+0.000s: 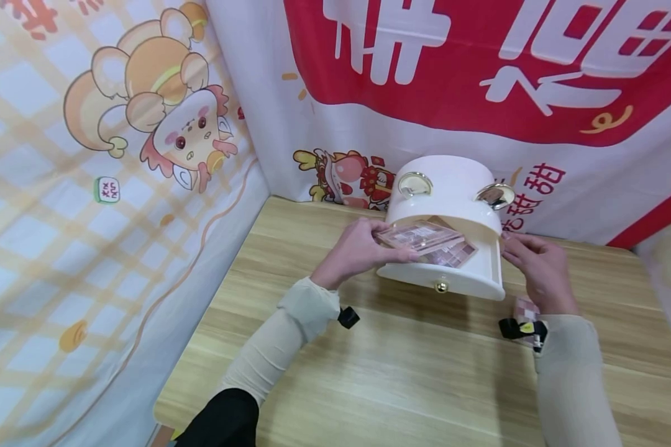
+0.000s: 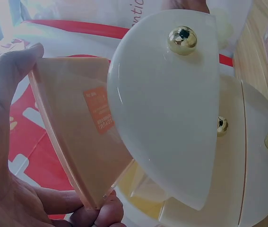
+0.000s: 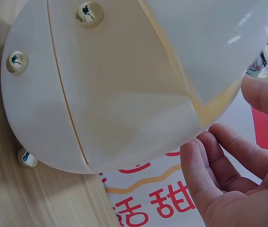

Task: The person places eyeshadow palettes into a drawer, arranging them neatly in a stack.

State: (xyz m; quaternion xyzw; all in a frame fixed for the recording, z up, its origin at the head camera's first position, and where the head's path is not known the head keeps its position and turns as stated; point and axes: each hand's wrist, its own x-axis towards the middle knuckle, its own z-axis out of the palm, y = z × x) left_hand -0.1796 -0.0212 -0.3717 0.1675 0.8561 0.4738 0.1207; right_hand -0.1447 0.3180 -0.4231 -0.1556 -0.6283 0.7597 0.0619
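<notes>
My left hand (image 1: pixel 360 251) grips a pinkish, clear-lidded makeup palette (image 1: pixel 416 236), thumb on one edge and fingers on the opposite one. In the left wrist view the palette's plain underside (image 2: pixel 77 99) shows an orange label. It is held tilted over the pulled-out top drawer (image 1: pixel 483 264) of a white rounded storage box (image 1: pixel 447 183). A second palette (image 1: pixel 455 253) lies in that drawer, partly covered by the first. My right hand (image 1: pixel 542 273) is at the box's right side, its fingertips (image 3: pixel 193 151) against the wall and the fingers loosely bent.
Another palette (image 1: pixel 525 307) lies on the wooden table (image 1: pixel 414 372), partly hidden under my right wrist. Gold rings (image 1: pixel 415 184) stand on the box top, and gold knobs (image 3: pixel 90 15) mark its lower drawers. A printed cloth (image 1: pixel 335 124) hangs right behind the box.
</notes>
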